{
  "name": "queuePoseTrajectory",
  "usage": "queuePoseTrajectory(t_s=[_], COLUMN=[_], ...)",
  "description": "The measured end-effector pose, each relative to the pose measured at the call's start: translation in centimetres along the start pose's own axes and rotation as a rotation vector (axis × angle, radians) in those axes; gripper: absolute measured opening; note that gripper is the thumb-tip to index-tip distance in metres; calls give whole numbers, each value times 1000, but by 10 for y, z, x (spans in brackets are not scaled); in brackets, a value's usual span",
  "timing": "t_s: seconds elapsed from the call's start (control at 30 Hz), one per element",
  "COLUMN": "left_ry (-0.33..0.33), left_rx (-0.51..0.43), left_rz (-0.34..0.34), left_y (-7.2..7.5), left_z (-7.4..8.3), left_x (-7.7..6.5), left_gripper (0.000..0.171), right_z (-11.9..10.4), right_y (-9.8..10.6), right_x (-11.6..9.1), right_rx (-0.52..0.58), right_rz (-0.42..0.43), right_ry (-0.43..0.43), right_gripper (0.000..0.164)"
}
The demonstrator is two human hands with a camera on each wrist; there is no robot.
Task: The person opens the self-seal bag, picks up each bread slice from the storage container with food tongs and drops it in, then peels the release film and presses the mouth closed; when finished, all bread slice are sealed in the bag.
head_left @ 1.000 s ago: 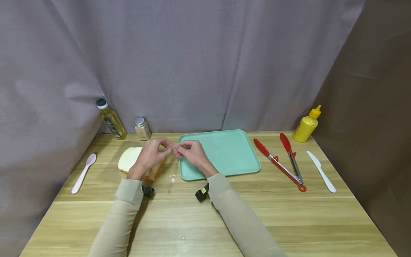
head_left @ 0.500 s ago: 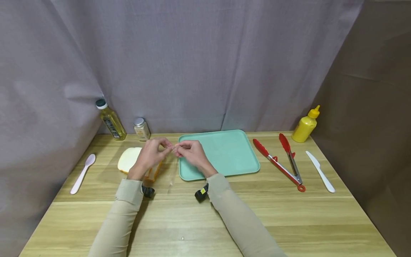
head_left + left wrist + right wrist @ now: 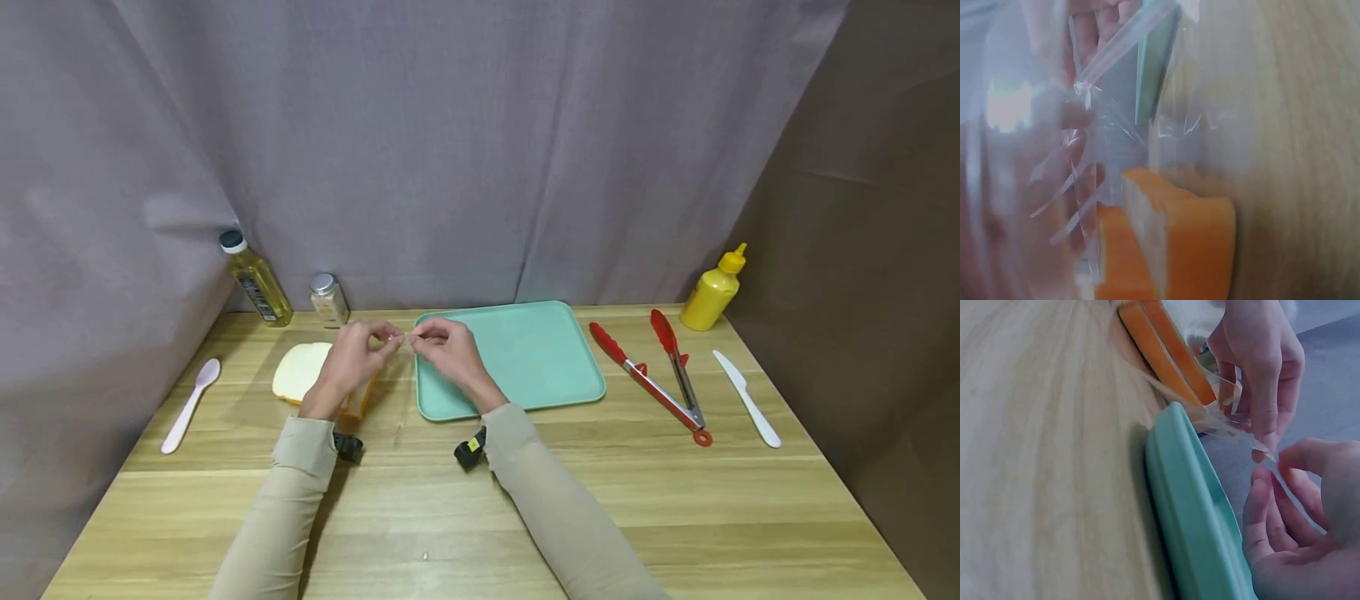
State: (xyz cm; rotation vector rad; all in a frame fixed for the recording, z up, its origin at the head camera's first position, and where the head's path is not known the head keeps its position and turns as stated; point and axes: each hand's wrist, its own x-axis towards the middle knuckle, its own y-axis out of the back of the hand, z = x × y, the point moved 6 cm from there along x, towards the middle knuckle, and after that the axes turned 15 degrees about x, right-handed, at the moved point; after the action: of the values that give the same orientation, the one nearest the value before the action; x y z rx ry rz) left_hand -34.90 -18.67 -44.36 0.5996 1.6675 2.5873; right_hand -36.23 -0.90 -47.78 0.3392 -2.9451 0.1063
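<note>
Grey fabric (image 3: 420, 150) hangs behind the far edge of a wood-grain worktop (image 3: 427, 500). Both grips are engaged: with the thumb and fingertips of my left hand (image 3: 354, 358) and of my right hand (image 3: 456, 358), I pinch the rim of a clear plastic bag (image 3: 1229, 425). The two pinch points sit close together, near the left edge of the green tray (image 3: 525, 358). The bag extends from them toward the bread (image 3: 300, 369), which lies on the worktop left of the tray, partly hidden by my left hand; its orange crust shows near my left wrist. I cannot tell how much of the bread the bag encloses. The tray lies along the middle of the worktop's far edge. An oil bottle (image 3: 257, 283) stands at the far left corner, with a jar (image 3: 328, 300) just right of it. A spoon (image 3: 189, 408) lies along the left edge. Right of the tray, red tongs (image 3: 660, 387) lie with arms spread. A yellow squeeze bottle (image 3: 712, 292) stands at the far right corner; a white knife (image 3: 750, 404) lies along the right edge.
</note>
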Motion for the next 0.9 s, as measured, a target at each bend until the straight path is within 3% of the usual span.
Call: queuePoseTrajectory(t_s=[0.13,0.63,0.9], left_ry=[-16,-44,-92], left_rx=[-4,-55,-74], left_rz=[12,20,4], left_y=[1,3,4], left_z=[0,2,6], left_x=[0,0,1], left_gripper=[13,14,12], right_z=[2,2,6], right_y=[-1,-1,0], right_x=[0,1,3], right_rx=[-58,-79,-28], right_rz=[-14,10,22], right_ry=[-14,-49,-38], right_gripper=[16,13,20])
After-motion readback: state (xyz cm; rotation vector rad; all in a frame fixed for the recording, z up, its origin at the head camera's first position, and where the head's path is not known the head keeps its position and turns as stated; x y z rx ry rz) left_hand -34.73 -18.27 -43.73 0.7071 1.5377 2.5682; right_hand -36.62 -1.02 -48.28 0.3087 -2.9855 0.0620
